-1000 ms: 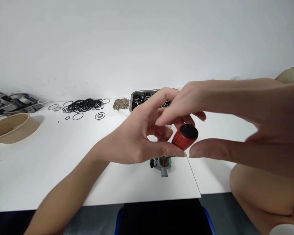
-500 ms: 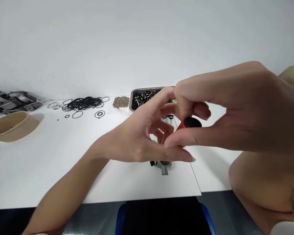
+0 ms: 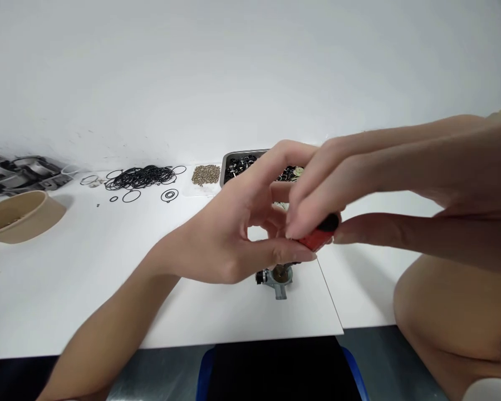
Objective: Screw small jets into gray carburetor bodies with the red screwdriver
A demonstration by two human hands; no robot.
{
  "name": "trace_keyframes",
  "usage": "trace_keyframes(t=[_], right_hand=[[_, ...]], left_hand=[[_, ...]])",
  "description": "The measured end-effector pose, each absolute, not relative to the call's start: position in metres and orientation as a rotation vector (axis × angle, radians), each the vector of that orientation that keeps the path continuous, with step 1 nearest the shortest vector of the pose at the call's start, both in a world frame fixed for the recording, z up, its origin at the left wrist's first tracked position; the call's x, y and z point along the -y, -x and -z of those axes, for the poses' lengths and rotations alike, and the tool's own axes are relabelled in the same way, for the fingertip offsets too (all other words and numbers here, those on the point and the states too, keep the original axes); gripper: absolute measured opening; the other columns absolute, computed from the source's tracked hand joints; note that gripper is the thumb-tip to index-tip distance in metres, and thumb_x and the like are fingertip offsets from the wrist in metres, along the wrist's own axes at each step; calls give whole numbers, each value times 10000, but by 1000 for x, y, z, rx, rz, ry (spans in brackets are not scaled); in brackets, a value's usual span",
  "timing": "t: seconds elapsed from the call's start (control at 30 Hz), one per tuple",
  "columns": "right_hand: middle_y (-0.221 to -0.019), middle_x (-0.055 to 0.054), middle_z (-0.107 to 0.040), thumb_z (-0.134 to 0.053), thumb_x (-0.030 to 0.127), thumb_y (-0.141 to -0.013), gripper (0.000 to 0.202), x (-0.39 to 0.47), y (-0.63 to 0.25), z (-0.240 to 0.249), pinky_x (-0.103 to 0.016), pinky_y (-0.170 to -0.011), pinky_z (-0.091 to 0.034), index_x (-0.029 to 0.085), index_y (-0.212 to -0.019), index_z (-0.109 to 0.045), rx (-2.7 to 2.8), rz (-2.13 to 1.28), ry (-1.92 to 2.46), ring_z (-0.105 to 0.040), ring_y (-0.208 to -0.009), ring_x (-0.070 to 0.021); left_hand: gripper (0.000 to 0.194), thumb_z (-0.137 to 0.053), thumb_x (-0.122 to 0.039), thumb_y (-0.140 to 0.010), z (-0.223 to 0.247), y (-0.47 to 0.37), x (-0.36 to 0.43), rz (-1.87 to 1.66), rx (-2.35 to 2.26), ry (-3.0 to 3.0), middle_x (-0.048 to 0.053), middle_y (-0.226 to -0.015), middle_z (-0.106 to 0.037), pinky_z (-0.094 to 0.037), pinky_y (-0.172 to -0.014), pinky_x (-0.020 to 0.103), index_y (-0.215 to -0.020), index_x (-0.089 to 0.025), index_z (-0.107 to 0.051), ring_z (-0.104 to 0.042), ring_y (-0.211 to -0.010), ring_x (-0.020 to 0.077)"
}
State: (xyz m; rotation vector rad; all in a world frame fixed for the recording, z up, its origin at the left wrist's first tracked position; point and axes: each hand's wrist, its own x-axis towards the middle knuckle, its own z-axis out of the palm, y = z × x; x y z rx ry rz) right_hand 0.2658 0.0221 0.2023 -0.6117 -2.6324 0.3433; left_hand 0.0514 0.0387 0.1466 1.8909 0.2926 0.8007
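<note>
Steadying the red handle (image 3: pixel 315 239) above the metal part (image 3: pixel 280 291) on the bench (image 3: pixel 217 320), your left hand (image 3: pixel 229 239) pinched it while your right hand (image 3: pixel 421 161) straddled it, grip unclear; the next move seemingly called for steady alignment.

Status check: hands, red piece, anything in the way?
Left hand and right hand both at red handle, black end up. Metal part on table below, partly hidden behind left thumb.
</note>
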Motion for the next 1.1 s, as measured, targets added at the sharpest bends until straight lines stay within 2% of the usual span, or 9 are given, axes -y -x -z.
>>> trace_keyframes(t=[0.17, 0.23, 0.33, 0.43, 0.53, 0.67, 0.9, 1.0, 1.1], right_hand=[[-875, 76, -682, -599, 328, -927, 77, -24, -262, -198, -231, -506, -481, 296, -923, -669, 2618, -239, 660, -624, -644, -77], [-706, 79, -642, -645, 444, -891, 196, -25, -255, -196, -247, -425, -396, 262, -821, -636, 2585, -158, 699, -516, -481, -57], [-521, 102, -523, -744, 447, -810, 327, -23, -243, -195, -255, -410, -337, 226, -669, -548, 2498, -55, 660, -379, -395, -41], [-586, 97, -568, -750, 412, -816, 270, -20, -240, -195, -242, -454, -380, 227, -718, -579, 2479, -84, 589, -445, -452, -46], [-859, 53, -670, -586, 455, -928, 200, -17, -247, -197, -252, -584, -471, 268, -919, -654, 2591, -140, 633, -614, -692, -101], [-1048, 61, -658, -412, 358, -993, 272, -13, -263, -200, -277, -685, -519, 317, -987, -680, 2648, -158, 684, -656, -887, -136], [-744, 78, -648, -591, 466, -910, 152, -22, -265, -196, -249, -481, -476, 332, -862, -643, 2609, -84, 728, -635, -650, -107], [-584, 99, -583, -628, 530, -876, 222, -23, -256, -193, -239, -448, -451, 323, -798, -632, 2578, -26, 741, -577, -521, -81], [-575, 100, -583, -648, 441, -885, 120, -14, -249, -198, -233, -479, -465, 337, -826, -663, 2507, -18, 682, -563, -500, -78]], left_hand=[[468, -687, -62, -790, -148, -52, -40, -788, -198, -1923, 35, -1037, -627, -593, -709, 297, -1182, -190, -467, -659, -795, 133], [465, -739, -51, -749, -145, -54, -40, -821, -143, -1930, 23, -1096, -637, -594, -806, 326, -1106, -179, -472, -651, -839, 118], [469, -779, -41, -697, -142, -58, -40, -869, -158, -1912, -9, -1119, -640, -597, -833, 312, -1021, -184, -471, -631, -935, 113], [424, -774, -60, -711, -142, -58, -38, -919, -164, -1860, -38, -1038, -630, -601, -786, 253, -999, -188, -490, -640, -912, 91], [377, -720, -43, -768, -146, -55, -37, -924, -156, -1853, -16, -1009, -608, -609, -798, 253, -1053, -170, -508, -656, -984, 122], [496, -664, -41, -808, -151, -50, -38, -807, -221, -1946, 44, -1047, -583, -631, -689, 300, -1243, -174, -467, -666, -921, 167], [445, -750, -94, -754, -149, -54, -34, -784, -259, -1994, 29, -1100, -620, -600, -870, 428, -1088, -188, -472, -623, -1100, 238], [479, -768, -87, -726, -146, -59, -32, -844, -229, -1954, -8, -1118, -624, -613, -834, 367, -1071, -194, -453, -642, -965, 148], [432, -776, -120, -732, -143, -61, -33, -895, -220, -1919, -12, -1108, -616, -604, -754, 276, -1036, -181, -475, -607, -825, 79]])
